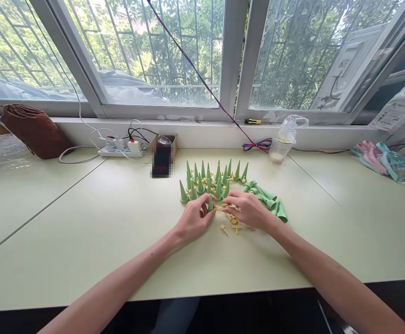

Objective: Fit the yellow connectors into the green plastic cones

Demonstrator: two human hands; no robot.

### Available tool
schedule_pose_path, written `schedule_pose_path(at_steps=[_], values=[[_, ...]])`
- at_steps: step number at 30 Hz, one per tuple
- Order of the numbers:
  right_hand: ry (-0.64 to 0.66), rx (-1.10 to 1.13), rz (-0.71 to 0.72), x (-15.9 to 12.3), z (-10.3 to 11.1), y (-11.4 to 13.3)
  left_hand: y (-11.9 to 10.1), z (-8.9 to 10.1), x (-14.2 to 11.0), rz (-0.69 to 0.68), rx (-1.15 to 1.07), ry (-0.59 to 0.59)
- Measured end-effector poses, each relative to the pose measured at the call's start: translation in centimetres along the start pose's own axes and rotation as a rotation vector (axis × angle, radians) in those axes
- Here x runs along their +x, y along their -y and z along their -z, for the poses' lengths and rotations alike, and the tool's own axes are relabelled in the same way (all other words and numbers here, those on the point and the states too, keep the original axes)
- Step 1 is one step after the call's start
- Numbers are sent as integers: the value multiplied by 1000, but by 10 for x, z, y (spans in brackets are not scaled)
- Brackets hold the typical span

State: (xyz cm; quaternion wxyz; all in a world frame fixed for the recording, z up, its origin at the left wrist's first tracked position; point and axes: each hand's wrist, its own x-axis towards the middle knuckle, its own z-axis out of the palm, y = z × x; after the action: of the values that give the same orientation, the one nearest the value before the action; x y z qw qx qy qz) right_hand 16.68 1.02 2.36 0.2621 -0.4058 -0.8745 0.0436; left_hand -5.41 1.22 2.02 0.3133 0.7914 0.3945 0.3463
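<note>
On our table (66, 222), left fingers (208, 216) grip a green cone (210, 204), right fingers (230, 201) a yellow peg (219, 208); insertion seemingly needs careful alignment.

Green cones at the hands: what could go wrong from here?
1. Upright cones stand crowded just beyond the left hand; a knuckle might tip one into its neighbours.
2. Loose yellow pieces lie close by the right hand, which could scatter them.
3. Cones lying on their sides sit beside the right forearm; a nudge might roll one.
</note>
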Motion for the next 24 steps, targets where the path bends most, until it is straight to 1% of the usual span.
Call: schedule_pose_path(at_steps=[4,11,24], values=[[39,-7,19,0,-5,2,-1,-1,0,9,-46,26],[48,-2,49,-1,-11,1,-1,-1,-1,27,-81,50],[53,-11,76,-3,-13,2,-1,-1,-1,-10,-7,62]])
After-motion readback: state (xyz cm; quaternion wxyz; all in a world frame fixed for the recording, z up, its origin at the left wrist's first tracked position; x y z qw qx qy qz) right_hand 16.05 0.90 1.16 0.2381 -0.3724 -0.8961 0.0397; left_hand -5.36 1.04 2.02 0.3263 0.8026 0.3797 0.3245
